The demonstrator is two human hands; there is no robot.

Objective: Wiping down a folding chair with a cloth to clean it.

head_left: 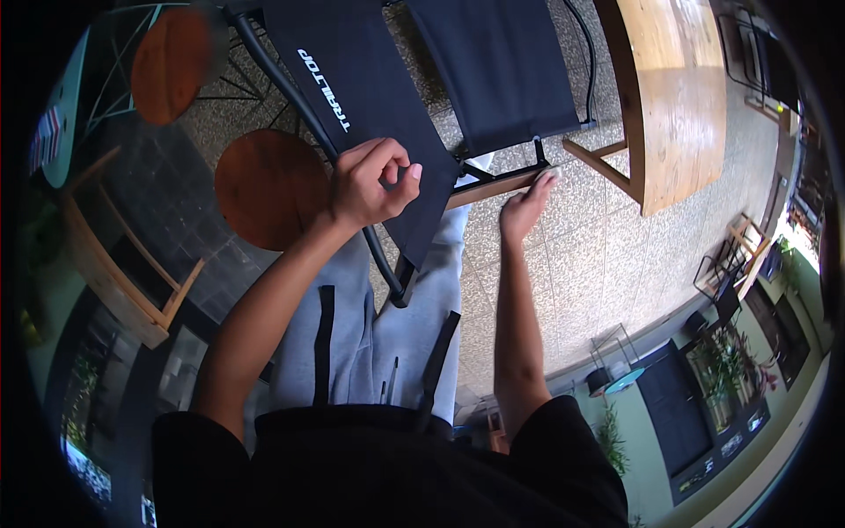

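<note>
A folding chair with black fabric, a dark tube frame (289,88) and a wooden armrest (495,189) stands tilted in front of my legs. My left hand (373,183) hovers over the edge of its backrest (387,84), beside the tube. Its fingers are curled in and nothing shows between them. My right hand (526,209) is at the far end of the armrest, fingers pressed together around a small pale bit that I cannot make out. The black seat (510,84) extends beyond the armrest.
Two round brown stool tops (268,189) stand to the left of the chair. A wooden table (682,97) is close on the right, its leg frame near my right hand. A wooden bench (114,273) is at the far left. Speckled floor tiles (607,255) lie between.
</note>
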